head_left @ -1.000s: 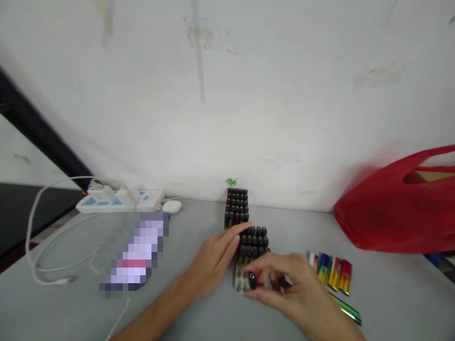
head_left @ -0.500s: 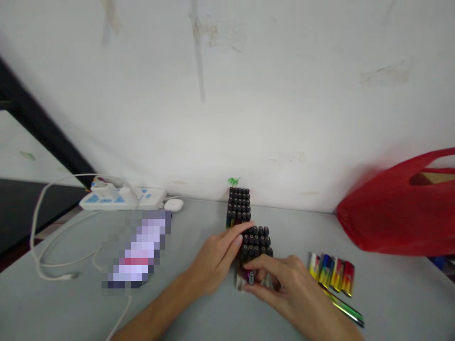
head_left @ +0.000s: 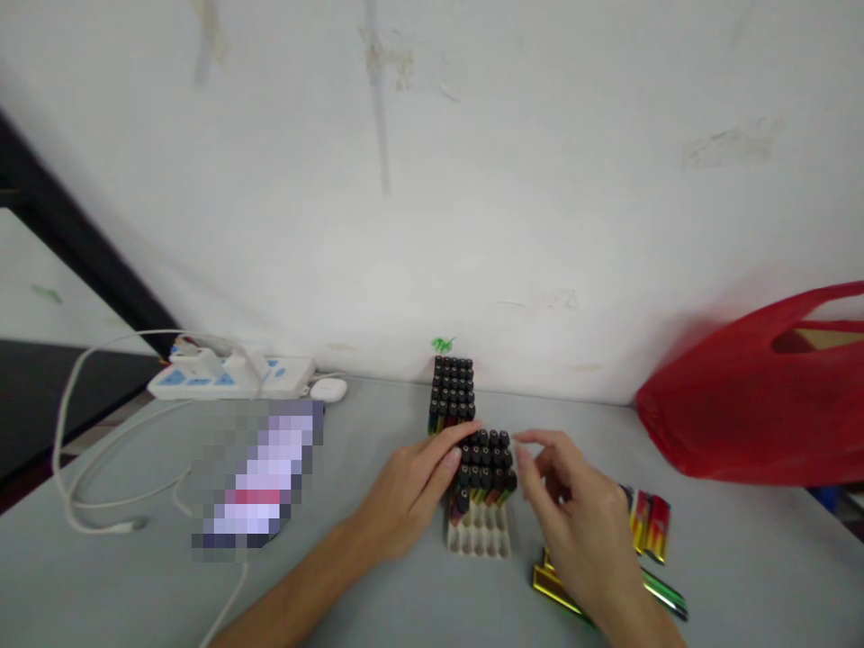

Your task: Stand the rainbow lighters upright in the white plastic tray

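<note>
A pale tray point(head_left: 479, 542) with rows of small round cells stands before me. Its far part holds several upright lighters point(head_left: 486, 456) with black tops and coloured bodies. One lighter point(head_left: 461, 504) stands slightly tilted at the front left of these rows, with bare cells nearer me. My left hand point(head_left: 411, 499) rests against the left side of the group, its index finger stretched over the back left corner and its thumb beside the tops. My right hand point(head_left: 580, 513) is at the group's right side, holding nothing, thumb and index fingertips slightly apart near the back right tops.
Behind stands another block of black-topped lighters point(head_left: 452, 387) by the wall. Loose red-yellow lighters point(head_left: 657, 529), a gold one point(head_left: 557, 589) and a green one point(head_left: 665, 594) lie around my right wrist. A red bag point(head_left: 742, 414), power strip point(head_left: 233, 378), cable point(head_left: 101, 529) and blurred phone point(head_left: 266, 477) lie around.
My right hand has let go of a lighter, which stands at the front left of the rows. It has moved up and right, baring the tray's front cells. My left hand stays put.
</note>
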The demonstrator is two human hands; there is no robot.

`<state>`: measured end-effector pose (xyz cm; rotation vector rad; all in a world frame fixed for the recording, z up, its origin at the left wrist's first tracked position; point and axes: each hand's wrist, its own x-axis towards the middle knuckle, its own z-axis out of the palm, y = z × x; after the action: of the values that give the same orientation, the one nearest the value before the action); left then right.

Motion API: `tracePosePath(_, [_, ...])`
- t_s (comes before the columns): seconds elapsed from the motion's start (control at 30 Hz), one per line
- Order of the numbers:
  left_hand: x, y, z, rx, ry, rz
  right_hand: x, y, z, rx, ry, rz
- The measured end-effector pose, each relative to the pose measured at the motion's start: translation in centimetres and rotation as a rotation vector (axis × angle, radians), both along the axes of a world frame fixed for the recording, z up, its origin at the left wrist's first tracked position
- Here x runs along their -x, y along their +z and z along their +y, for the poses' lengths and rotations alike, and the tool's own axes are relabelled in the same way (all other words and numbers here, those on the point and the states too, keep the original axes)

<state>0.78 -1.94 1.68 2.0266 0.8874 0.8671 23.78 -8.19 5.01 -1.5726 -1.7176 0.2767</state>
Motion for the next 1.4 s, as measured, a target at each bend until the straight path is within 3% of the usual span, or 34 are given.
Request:
tracePosePath(0.13, [0.0,-0.1,0.0,0.008,0.001,0.010,-3.1,-0.1,1.4,0.188,-0.372,-0.393])
tracePosePath(0.27, [-0.1,-0.1,0.0,0.014,0.003,0.002,-6.3,-0.3,2.0,0.509,-0.527,-0.684])
tracePosePath(0.47, [-0.1,0.0,0.0,0.037,0.017,0.008,-7.4,0.0,1.9,0.704,-0.458,-0.677])
tracePosePath(0.63, [-0.1,-0.1,0.1,0.023,0.009,-0.005,-5.4,0.2,2.0,0.671,-0.285,-0.624])
tracePosePath(0.83, [0.0,-0.1,0.0,0.017,0.014,0.001,-3.3,-1.1,2.4,0.523,-0.093,-0.475])
tracePosePath(1.07, [-0.1,0.0,0.0,0.014,0.013,0.011,-3.0,-2.3,2.8,0.205,-0.145,0.022])
tracePosePath(1.23, [-0.1,0.1,0.0,0.014,0.011,0.013,-3.1,-1.7,2.9,0.218,-0.093,0.509])
tracePosePath(1.4, [-0.1,0.2,0.0,0.012,0.008,0.002,-2.3,-1.0,2.6,0.282,-0.119,0.781])
